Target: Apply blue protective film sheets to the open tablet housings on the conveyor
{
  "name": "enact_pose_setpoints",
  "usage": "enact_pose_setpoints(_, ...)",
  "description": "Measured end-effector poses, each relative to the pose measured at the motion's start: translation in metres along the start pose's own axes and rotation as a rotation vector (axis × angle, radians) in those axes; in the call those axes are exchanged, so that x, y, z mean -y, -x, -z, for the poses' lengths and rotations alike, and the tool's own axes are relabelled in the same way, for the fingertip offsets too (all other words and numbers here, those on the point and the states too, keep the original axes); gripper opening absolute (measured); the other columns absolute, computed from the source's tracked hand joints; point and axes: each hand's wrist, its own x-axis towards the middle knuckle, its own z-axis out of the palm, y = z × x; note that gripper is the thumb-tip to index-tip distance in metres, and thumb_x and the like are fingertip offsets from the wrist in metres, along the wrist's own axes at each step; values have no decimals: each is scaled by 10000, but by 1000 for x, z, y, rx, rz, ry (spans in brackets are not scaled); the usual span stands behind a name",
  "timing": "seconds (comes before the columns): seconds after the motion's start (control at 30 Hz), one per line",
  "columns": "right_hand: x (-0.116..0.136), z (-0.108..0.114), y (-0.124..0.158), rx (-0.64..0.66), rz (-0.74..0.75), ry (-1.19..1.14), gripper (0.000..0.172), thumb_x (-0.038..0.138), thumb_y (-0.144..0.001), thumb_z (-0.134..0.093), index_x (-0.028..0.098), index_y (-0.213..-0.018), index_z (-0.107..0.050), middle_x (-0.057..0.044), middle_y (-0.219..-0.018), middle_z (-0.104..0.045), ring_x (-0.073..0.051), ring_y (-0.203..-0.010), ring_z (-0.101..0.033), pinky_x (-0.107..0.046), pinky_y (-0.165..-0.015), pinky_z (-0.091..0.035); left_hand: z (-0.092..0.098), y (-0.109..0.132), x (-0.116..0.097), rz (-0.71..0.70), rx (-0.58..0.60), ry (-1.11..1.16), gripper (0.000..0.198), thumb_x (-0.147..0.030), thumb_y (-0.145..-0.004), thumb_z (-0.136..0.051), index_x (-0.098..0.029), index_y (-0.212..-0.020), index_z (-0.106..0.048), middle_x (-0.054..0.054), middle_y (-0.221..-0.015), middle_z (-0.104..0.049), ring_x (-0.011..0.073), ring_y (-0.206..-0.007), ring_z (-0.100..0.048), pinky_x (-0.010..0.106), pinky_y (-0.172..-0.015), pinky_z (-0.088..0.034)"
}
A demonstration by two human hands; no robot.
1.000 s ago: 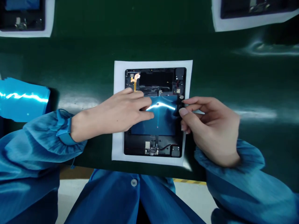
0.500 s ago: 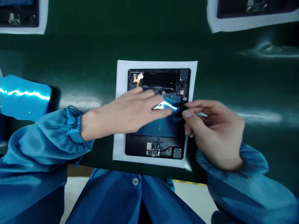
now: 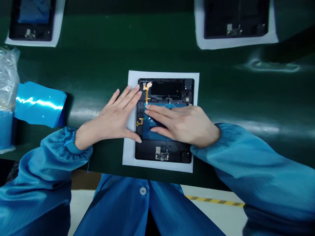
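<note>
An opened black tablet body (image 3: 167,88) lies on a white sheet (image 3: 130,154) on the green belt. A blue film (image 3: 150,129) covers its middle. My right hand (image 3: 183,124) lies flat on the film, fingers stretched leftwards and pressing it. My left hand (image 3: 115,116) rests open on the white sheet at the tablet's left edge, fingers spread, thumb by the lower left side. An orange flex cable (image 3: 147,88) shows at the top left of the tablet, just above my right fingertips.
A stack of blue films (image 3: 40,105) lies at the left, beside a clear plastic bag (image 3: 8,75). Two more opened tablets on white sheets sit at the far edge, one at the left (image 3: 33,21) and one at the right (image 3: 236,23).
My left hand slid off the film to the tablet's left edge. My right hand left its pinch at the right edge and now lies flat on the film. The view shifted, showing more of the far tablets.
</note>
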Motion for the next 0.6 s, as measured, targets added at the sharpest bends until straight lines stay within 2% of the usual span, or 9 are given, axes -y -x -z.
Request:
enact_pose_setpoints(0.1, 3, 0, 5, -3, 0, -39, 581, 594, -1061, -571, 179, -1443, -708, -96, -1509, -675, -202, -724, -741, -355, -575, -506, 1, 0, 1, 3, 6, 5, 1385, -1005, -788, -531, -125, -1750, -62, 272, -1799, -166, 481, -1684, -140, 650, -1356, -99)
enact_pose_setpoints(0.17, 4, 1, 10, -16, 5, -100, 546, 592, -1038, -619, 206, -1404, -738, -82, -1473, -702, -189, -678, -721, -357, -559, -507, 1, 0, 0, 2, 21, 10, 1380, -1009, -795, -512, -126, -1750, -50, 266, -1804, -151, 475, -1688, -125, 648, -1360, -84)
enact_pose_setpoints(0.27, 4, 1, 16, -61, -100, -67, 449, 524, -1044, -642, 243, -1374, -761, -54, -1413, -741, -177, -667, -725, -333, -549, -496, 2, 0, -1, 4, 32, 21, 1375, -1016, -799, -486, -124, -1750, -48, 263, -1807, -138, 473, -1690, -115, 650, -1362, -73)
enact_pose_setpoints(0.33, 8, 1, 19, -71, -157, 23, 463, 516, -1046, -635, 220, -1381, -757, -73, -1427, -729, -180, -660, -725, -330, -534, -495, 2, 0, -2, 9, 31, 26, 1375, -1021, -798, -478, -125, -1751, -54, 259, -1808, -140, 472, -1690, -115, 650, -1364, -72)
enact_pose_setpoints(0.4, 16, 1, 23, -56, -105, 59, 470, 506, -1045, -637, 184, -1365, -763, -102, -1452, -708, -171, -631, -706, -336, -524, -516, 3, 0, -3, 14, 25, 27, 1379, -1022, -791, -488, -128, -1752, -64, 253, -1809, -146, 471, -1690, -119, 647, -1366, -76)
enact_pose_setpoints(0.5, 22, 3, 27, -50, 64, -34, 370, 415, -1049, -657, 180, -1302, -791, -95, -1434, -721, -161, -639, -706, -339, -534, -553, 3, 1, -4, 21, 19, 22, 1385, -1016, -779, -523, -138, -1753, -78, 244, -1809, -159, 468, -1689, -131, 641, -1369, -90)
enact_pose_setpoints(0.53, 19, 4, 28, -53, 87, -74, 336, 388, -1047, -663, 197, -1290, -796, -76, -1410, -739, -159, -640, -709, -339, -531, -554, 3, 1, -5, 23, 16, 18, 1383, -1014, -779, -527, -141, -1754, -80, 241, -1809, -164, 467, -1689, -137, 640, -1370, -95)
enact_pose_setpoints(0.6, 7, 5, 31, -65, 43, -100, 317, 387, -1041, -669, 231, -1284, -800, -42, -1356, -770, -162, -635, -718, -342, -520, -543, 3, 1, -6, 26, 9, 9, 1375, -1013, -785, -521, -145, -1755, -77, 239, -1808, -172, 464, -1688, -145, 640, -1371, -100)
